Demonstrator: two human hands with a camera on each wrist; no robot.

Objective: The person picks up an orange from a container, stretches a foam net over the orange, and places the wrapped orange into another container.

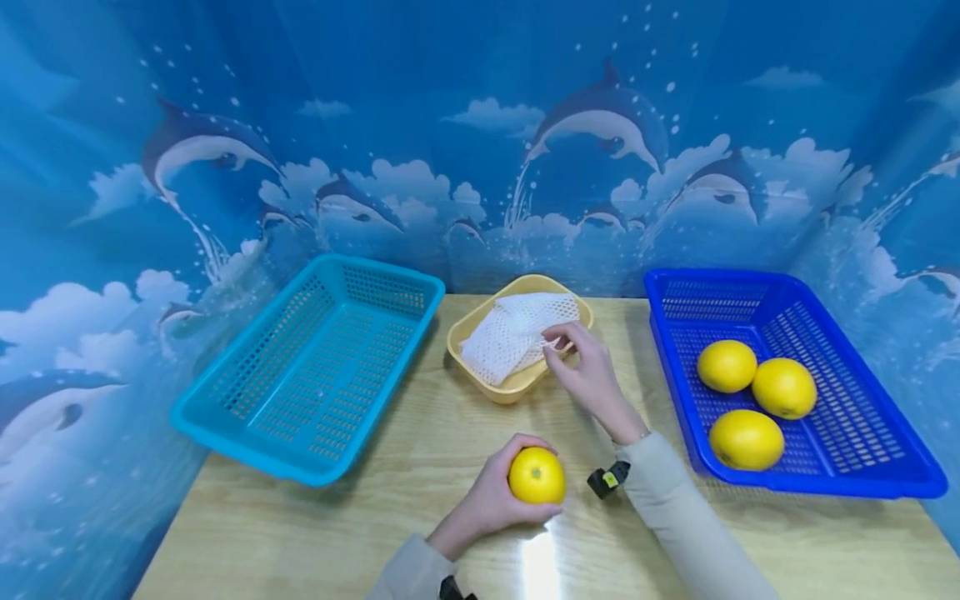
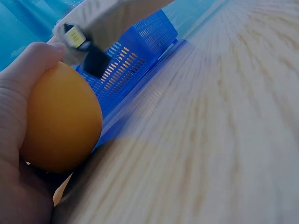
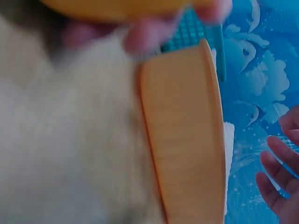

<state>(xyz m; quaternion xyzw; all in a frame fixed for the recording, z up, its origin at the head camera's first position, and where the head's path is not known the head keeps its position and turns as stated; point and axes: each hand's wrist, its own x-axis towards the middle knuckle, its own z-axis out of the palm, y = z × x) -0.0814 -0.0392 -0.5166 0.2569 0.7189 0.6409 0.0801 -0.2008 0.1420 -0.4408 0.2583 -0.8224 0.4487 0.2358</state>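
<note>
My left hand (image 1: 504,492) holds an orange (image 1: 537,475) with fingers curled round its side, close over the front of the table. The left wrist view shows the thumb over the top of the orange (image 2: 63,119). My right hand (image 1: 588,367) hovers at the right rim of a small yellow tub (image 1: 506,394), its fingertips near the white foam fruit nets (image 1: 517,329) inside. In the right wrist view the right hand's fingers (image 3: 279,175) are apart and loosely bent, with nothing visible between them.
A dark blue basket (image 1: 806,482) on the right contains 3 oranges (image 1: 746,440). To the left lies a turquoise basket (image 1: 333,367). The wooden table (image 1: 315,542) backs onto a blue curtain (image 1: 480,83) printed with dolphins.
</note>
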